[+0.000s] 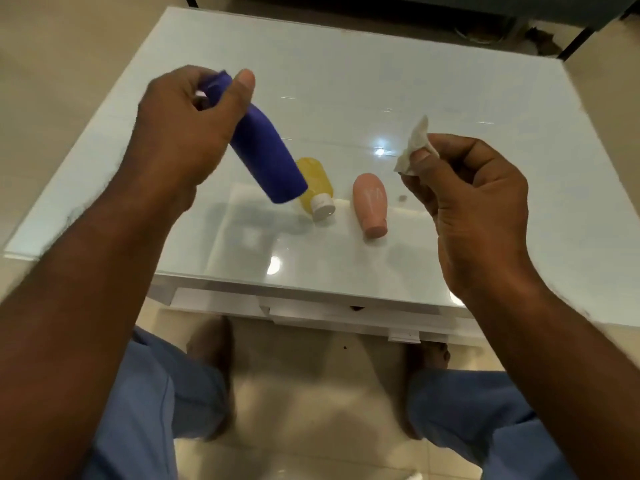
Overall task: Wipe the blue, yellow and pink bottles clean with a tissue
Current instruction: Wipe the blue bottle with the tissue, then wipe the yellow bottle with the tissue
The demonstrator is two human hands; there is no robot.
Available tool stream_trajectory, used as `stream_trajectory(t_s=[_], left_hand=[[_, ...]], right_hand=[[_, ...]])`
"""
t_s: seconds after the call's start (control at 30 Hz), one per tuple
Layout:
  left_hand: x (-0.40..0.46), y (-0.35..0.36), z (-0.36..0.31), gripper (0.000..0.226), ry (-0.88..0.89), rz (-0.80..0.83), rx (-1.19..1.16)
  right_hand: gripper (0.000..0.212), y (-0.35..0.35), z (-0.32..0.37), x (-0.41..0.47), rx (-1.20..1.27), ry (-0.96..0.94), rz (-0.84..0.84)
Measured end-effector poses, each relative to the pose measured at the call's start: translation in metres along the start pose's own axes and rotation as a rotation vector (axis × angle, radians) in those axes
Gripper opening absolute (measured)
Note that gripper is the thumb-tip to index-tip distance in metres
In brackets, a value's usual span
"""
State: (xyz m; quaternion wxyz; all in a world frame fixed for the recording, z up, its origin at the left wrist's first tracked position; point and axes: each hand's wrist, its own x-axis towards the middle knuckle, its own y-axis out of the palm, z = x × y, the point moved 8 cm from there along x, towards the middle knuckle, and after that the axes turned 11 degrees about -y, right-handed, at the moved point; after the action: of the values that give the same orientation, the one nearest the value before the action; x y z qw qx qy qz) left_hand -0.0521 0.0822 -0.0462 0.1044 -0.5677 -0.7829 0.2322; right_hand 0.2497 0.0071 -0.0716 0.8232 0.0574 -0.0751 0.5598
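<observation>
Blue bottle (263, 157) in left grip (187, 133), tissue (415, 147) pinched in right (474, 202) — two bottles (yellow (313, 183), pink (370, 206)) lying.

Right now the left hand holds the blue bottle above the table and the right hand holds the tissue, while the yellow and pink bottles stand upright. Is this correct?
Not quite. In the head view the yellow bottle and pink bottle lie on their sides on the table. The rest is correct: left hand holds the blue bottle, right hand the tissue.
</observation>
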Motion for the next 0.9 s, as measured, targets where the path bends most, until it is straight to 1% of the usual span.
stream_trajectory(t_s=[0.07, 0.13, 0.2, 0.23, 0.43, 0.63, 0.7, 0.77, 0.8, 0.87, 0.9], left_hand=[[0.002, 0.013, 0.008, 0.049, -0.031, 0.075, 0.157], [0.005, 0.027, 0.021, 0.06, -0.068, 0.136, 0.334], [0.006, 0.037, 0.03, 0.073, -0.101, 0.168, 0.438], [0.007, 0.041, 0.031, 0.076, -0.097, 0.159, 0.471], [0.01, 0.061, 0.03, 0.065, -0.05, 0.035, 0.572], [0.007, 0.081, 0.039, 0.059, 0.027, 0.038, 0.735], [0.002, 0.082, 0.033, 0.06, 0.051, 0.046, 0.78], [-0.004, 0.08, 0.024, 0.073, 0.081, 0.09, 0.841], [-0.009, 0.081, 0.022, 0.087, 0.086, 0.156, 0.878], [-0.024, 0.086, 0.028, 0.12, 0.08, 0.37, 0.976], [-0.033, 0.089, 0.034, 0.132, 0.083, 0.47, 1.05]], right_hand=[[0.004, 0.0, 0.0, 0.0, 0.006, 0.006, -0.001], [0.004, 0.0, -0.002, 0.0, 0.007, 0.016, 0.004], [0.005, 0.001, -0.003, -0.001, 0.004, 0.024, 0.011], [0.005, 0.001, -0.004, -0.001, 0.003, 0.025, 0.013], [0.005, 0.003, -0.009, -0.002, 0.02, 0.054, 0.027], [0.008, 0.001, -0.009, -0.001, 0.065, 0.081, 0.023], [0.008, -0.001, -0.008, 0.0, 0.081, 0.083, 0.018], [0.008, -0.002, -0.008, 0.001, 0.092, 0.087, 0.011], [0.008, -0.003, -0.007, 0.001, 0.095, 0.087, 0.01], [0.008, -0.004, -0.007, 0.002, 0.1, 0.086, 0.01], [0.008, -0.005, -0.007, 0.002, 0.101, 0.085, 0.01]])
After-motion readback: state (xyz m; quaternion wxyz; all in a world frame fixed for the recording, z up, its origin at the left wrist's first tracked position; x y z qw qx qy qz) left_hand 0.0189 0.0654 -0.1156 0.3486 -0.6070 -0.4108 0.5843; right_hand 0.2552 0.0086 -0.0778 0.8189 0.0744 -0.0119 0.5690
